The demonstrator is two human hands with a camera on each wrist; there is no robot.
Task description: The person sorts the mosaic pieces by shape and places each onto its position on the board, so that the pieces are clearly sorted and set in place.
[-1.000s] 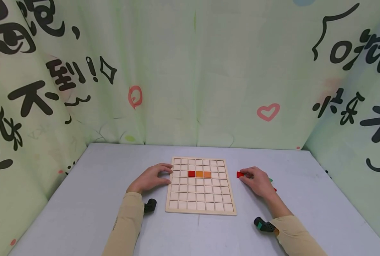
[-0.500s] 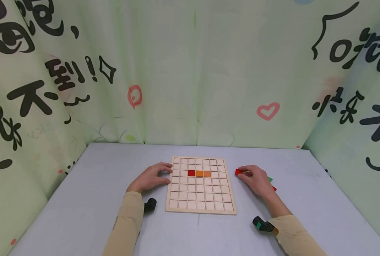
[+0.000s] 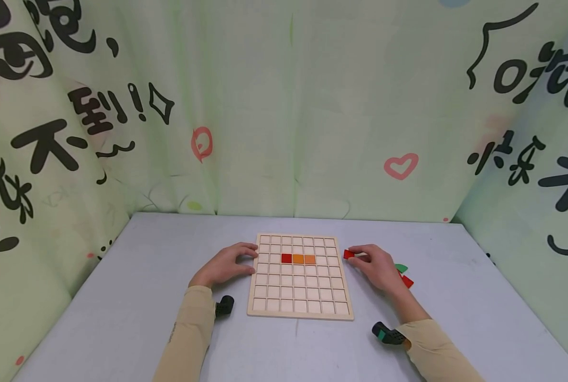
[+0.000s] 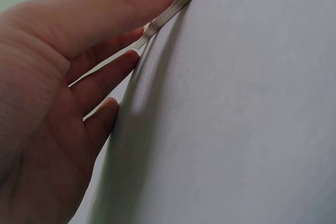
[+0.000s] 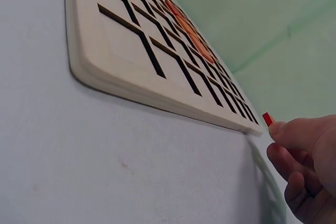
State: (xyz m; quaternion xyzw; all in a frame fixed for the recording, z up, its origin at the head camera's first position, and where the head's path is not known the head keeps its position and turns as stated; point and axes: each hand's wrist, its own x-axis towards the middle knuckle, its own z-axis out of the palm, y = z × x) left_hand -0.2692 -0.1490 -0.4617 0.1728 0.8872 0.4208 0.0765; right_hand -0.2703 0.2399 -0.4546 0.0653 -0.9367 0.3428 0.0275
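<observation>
A wooden grid board [image 3: 301, 309] lies in the middle of the table, with a red square tile [image 3: 286, 259] and two orange tiles [image 3: 304, 259] side by side in one of its rows. My left hand [image 3: 225, 265] is at the board's left edge; its thumb and fingertips touch the rim, fingers fairly straight. Between thumb and forefinger my right hand [image 3: 377, 265] pinches another red square tile [image 3: 348, 254], just off the board's right edge. In the right wrist view only a small end of this red tile [image 5: 268, 118] shows past the thumb.
Right of the right hand lie a green piece [image 3: 401, 268] and a red piece [image 3: 407, 281], partly behind the wrist. Black wrist cameras [image 3: 225, 306] hang under both sleeves. A printed pale green curtain [image 3: 293, 116] encloses the table [image 3: 121, 329] at the back and sides.
My right hand has moved left toward the board with the red tile, uncovering more of the green and red pieces behind it. The left hand stays at the board's edge.
</observation>
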